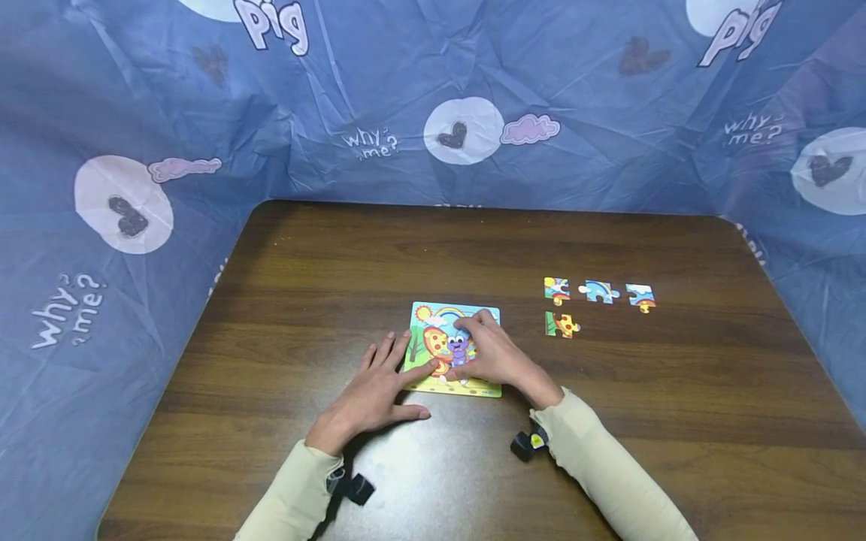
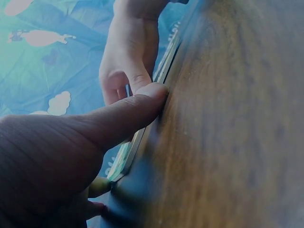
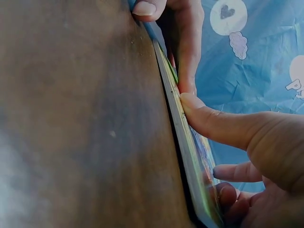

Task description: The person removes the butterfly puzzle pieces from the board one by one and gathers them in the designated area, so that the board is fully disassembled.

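Note:
A square picture-puzzle board [image 1: 419, 387] lies flat on the wooden table, showing a purple butterfly figure, a sun and a rainbow. My left hand [image 1: 373, 398] spreads its fingers at the board's left side. Its index finger reaches onto the picture's lower part and its thumb lies on the table. Over the board's right half is my right hand [image 1: 501, 357], thumb and bent fingers touching the picture. In the right wrist view its thumb [image 3: 213, 121] rests by the board's near edge. Whether it pinches a puzzle piece is hidden under the hand.
To the board's right lie several loose jigsaw pieces: a sun piece [image 1: 556, 288], a rainbow piece [image 1: 599, 291], a cloud piece [image 1: 640, 294] and a green-and-red piece [image 1: 560, 324]. Blue printed cloth [image 1: 379, 176] hangs around the brown table [image 1: 676, 376].

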Motion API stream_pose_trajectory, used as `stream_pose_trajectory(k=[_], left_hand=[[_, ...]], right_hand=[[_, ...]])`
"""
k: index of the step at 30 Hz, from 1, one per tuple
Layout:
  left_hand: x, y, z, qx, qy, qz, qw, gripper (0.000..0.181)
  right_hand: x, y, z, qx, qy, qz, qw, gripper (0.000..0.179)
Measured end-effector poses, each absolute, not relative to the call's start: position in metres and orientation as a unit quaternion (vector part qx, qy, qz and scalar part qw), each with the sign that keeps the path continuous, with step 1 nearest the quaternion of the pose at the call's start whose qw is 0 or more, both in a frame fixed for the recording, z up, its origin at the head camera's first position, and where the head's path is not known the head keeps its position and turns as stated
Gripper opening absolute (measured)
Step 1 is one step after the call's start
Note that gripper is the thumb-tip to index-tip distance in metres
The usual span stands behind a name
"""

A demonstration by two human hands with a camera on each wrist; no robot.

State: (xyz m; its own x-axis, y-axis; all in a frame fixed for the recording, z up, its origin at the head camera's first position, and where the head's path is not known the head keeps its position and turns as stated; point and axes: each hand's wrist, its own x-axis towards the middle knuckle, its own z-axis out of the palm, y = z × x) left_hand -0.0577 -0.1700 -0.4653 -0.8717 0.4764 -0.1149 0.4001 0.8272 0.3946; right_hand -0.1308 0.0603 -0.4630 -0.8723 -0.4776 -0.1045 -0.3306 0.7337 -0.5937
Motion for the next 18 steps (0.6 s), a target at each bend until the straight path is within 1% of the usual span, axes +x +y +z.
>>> stream_pose_trajectory(k=[10, 18], left_hand=[[-0.0579, -0.1696, -0.4648, 0.232, 0.95, 0.179, 0.106, 0.072], [-0.0575, -0.1696, -0.4637, 0.233, 0.949, 0.182, 0.105, 0.072]], right_hand=[[-0.1324, 0.0556, -0.4627, -0.204, 0.926, -0.284, 0.141, 0.093], [-0.1316, 0.0556, -0.4642, -0.196, 0.924, -0.303, 0.127, 0.089]])
